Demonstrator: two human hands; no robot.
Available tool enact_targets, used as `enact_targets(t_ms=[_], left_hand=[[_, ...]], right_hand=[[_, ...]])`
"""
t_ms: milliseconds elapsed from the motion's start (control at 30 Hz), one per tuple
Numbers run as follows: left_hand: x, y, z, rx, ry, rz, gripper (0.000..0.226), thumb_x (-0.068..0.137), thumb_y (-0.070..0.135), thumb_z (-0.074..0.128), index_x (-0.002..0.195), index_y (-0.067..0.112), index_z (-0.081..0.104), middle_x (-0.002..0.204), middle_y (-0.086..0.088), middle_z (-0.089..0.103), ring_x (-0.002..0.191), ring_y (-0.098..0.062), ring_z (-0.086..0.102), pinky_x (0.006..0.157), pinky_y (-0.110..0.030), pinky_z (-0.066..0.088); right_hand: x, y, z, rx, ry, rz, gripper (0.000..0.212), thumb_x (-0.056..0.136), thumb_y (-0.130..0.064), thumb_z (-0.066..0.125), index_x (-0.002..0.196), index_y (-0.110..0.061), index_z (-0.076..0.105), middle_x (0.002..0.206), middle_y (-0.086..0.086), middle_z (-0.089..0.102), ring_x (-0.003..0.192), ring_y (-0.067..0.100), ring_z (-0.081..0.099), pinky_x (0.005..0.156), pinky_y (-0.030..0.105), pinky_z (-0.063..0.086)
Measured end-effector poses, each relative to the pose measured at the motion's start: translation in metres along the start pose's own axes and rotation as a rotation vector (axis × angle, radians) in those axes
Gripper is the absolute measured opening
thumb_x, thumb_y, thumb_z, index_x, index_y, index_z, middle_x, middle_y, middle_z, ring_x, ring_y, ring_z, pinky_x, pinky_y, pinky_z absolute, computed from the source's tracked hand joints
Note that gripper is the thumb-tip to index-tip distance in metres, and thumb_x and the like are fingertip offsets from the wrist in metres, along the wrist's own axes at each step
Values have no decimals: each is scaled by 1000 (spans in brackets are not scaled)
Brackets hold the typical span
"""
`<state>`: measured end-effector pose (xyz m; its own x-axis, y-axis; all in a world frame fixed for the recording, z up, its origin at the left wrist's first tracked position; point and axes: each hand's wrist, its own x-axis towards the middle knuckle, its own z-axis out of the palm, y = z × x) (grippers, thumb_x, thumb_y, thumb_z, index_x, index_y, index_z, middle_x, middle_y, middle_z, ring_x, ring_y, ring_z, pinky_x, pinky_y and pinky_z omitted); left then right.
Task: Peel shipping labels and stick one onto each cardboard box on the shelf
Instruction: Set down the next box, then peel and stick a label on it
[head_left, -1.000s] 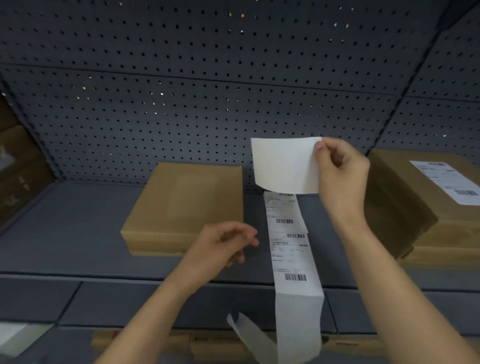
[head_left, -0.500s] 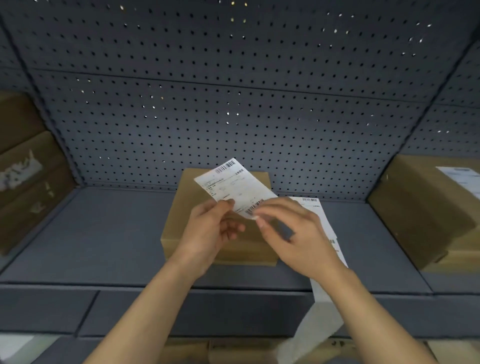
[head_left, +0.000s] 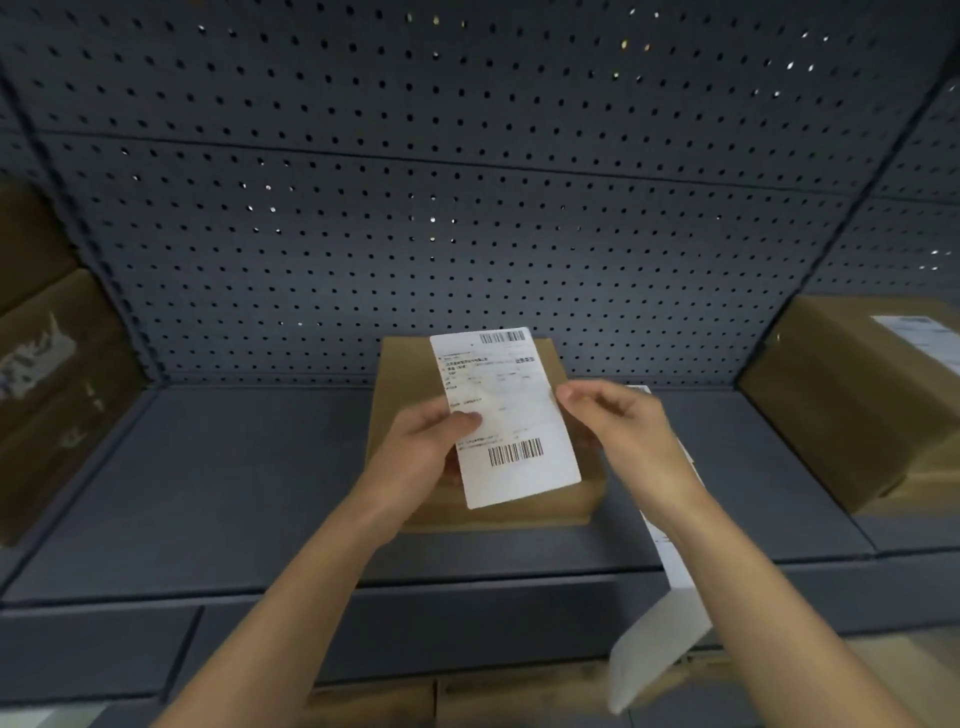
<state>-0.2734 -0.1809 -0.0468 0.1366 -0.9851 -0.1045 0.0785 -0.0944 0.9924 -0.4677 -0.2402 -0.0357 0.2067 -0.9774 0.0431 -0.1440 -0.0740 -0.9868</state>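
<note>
A white shipping label (head_left: 506, 415) with two barcodes is held printed side up over a flat cardboard box (head_left: 561, 358) in the middle of the grey shelf. My left hand (head_left: 426, 447) pinches the label's left edge, thumb on top. At the label's right edge, my right hand (head_left: 618, 426) has its fingers curled; whether they touch it is unclear. The strip of labels (head_left: 670, 551) lies on the shelf behind my right wrist and hangs over the front edge.
A cardboard box (head_left: 852, 395) bearing a label (head_left: 919, 335) stands at the right end of the shelf. Worn boxes (head_left: 57, 374) are stacked at the left. A perforated grey back panel (head_left: 467, 234) closes the shelf behind. More boxes (head_left: 519, 696) sit on the level below.
The peeled label went from my right hand, held high, down into both hands and then flatter and lower over the middle box. The view shifted so the box sits nearer the centre.
</note>
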Motion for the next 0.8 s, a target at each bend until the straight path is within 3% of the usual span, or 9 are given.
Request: enact_targets(t_ms=[133,200,267,400,567,800], left_hand=[[3,1,-4,45,-35,-15,24,100,12,53,105,26,72,105,4,76,99,-22,72,94,-51,54],[6,0,-7,82,-43,-20,24,100,14,53,107,26,72,105,4,76,98,-22,72,93,-49,55],[10,0,-10,131,-40,-34,22,101,19,53,108,24,72,100,0,77,87,-22,72,82,-44,55],[15,1,-8,91,7,-101,19,100,20,55,108,15,71,97,-6,77,80,-21,66,65,-31,49],[17,10,-7,20,90,-112,19,98,21,59,112,13,69,98,-6,78,83,-22,71,67,-30,51],[15,11,-10,120,211,-51,13,94,19,65,97,7,71,97,0,78,93,-19,74,85,-39,54]], right_hand=[[6,4,6,124,-108,118,16,92,-19,67,99,-6,74,100,8,76,100,32,70,93,45,54],[8,6,5,156,-117,111,16,91,-16,67,98,-3,73,100,11,76,97,33,70,85,40,56],[12,6,5,138,-100,66,16,90,-17,68,97,-4,73,96,10,76,88,27,69,74,32,54],[21,5,7,64,-70,-24,11,89,-18,70,94,-9,75,90,9,76,78,22,66,72,35,53],[33,5,7,74,-27,-76,8,91,-17,69,90,-11,75,86,8,76,70,15,61,59,21,50],[45,11,7,126,-66,-32,11,92,-18,68,96,-11,75,92,5,77,80,21,64,59,21,50]])
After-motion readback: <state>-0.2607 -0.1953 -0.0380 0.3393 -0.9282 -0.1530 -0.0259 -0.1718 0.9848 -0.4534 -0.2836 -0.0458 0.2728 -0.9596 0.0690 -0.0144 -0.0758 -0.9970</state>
